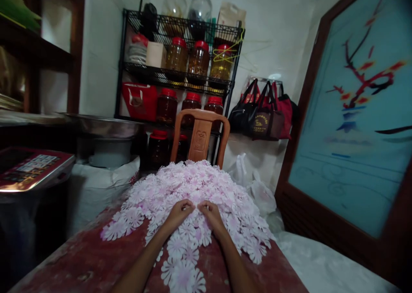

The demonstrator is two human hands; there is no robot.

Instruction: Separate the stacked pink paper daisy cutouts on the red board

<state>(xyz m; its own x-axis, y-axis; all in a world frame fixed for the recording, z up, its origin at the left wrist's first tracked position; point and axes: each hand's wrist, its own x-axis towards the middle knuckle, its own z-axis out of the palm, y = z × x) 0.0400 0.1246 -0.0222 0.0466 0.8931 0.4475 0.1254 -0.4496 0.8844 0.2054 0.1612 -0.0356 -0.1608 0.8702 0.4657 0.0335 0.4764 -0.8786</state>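
Note:
A big heap of pale pink and white flower cut-outs (206, 183) with notched petals covers much of the red table (106, 258). Over the heap's near side, my left hand (182, 209) has its thumb and fingers drawn together in a pinch. Close beside it, my right hand (208, 210) pinches the same way, with the fingertips of both hands almost meeting. Whatever sits between the fingertips is too small to make out against the flowers. A loose trail of flower cut-outs (183, 276) runs toward me between my forearms.
A carved wooden chair (200, 140) stands behind the table. Beyond it is a black wire rack (148, 71) with red-lidded jars (176, 59). Bags (262, 114) hang on the wall. A metal basin (106, 125) and white sack (99, 190) are at left, a framed glass door (350, 155) at right.

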